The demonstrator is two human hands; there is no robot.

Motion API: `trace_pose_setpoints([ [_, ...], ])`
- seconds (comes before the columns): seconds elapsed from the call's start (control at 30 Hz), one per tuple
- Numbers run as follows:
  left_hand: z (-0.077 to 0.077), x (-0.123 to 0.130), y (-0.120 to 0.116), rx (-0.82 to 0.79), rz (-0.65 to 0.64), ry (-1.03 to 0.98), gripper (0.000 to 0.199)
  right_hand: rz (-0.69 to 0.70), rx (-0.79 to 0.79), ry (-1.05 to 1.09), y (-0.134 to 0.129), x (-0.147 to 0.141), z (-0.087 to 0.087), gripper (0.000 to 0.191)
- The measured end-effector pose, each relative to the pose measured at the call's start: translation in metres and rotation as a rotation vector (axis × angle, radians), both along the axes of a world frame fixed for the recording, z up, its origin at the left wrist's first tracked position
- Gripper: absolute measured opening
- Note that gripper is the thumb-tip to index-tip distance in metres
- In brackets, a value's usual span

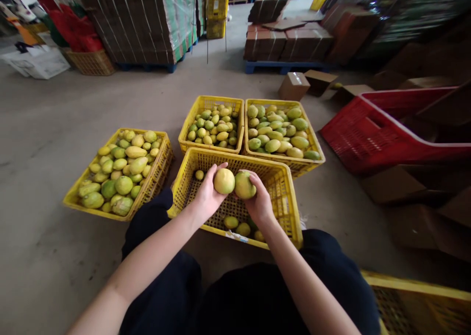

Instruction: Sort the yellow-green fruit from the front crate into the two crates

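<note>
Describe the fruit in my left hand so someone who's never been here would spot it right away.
Find the yellow crate between the person's knees, with only a few fruits on its floor. Above it, two bare hands each hold one roundish fruit, side by side. The one meant is the yellow fruit in the left hand, paler than the greener fruit in the right hand.

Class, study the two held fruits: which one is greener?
The right fruit, in the right hand, is mostly green; the left fruit, in the left hand, is mainly yellow.
</note>
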State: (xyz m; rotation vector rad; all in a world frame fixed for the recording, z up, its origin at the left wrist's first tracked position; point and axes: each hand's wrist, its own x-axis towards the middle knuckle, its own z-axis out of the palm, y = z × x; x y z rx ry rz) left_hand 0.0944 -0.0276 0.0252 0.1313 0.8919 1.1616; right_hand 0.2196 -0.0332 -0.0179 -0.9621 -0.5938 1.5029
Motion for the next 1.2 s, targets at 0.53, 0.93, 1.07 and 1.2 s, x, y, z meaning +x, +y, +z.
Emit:
trace_pose_setpoints([
  [0.53, -0.019, -0.006, 0.010, 0.083, -0.062, 0.001, 0.033, 0.010, -0.062, 0.152, -0.011, -0.009, 0.007, 0.029],
  [0.93, -0.009, -0.010, 0.012, 0.001, 0.033, 0.009, 0.031, 0.085, -0.063, 0.144, -0.014, -0.009, 0.004, 0.031],
  [1.07, -0.006, -0.009, 0.013, -0.021, 0.084, -0.011, 0.027, 0.083, -0.113, 0.237, -0.014, -0.013, 0.003, 0.027],
  [1.2, -0.005, -0.009, 0.015, -0.031, 0.061, -0.031, 0.026, 0.128, -0.108, 0.300, -0.014, -0.013, 0.004, 0.025],
])
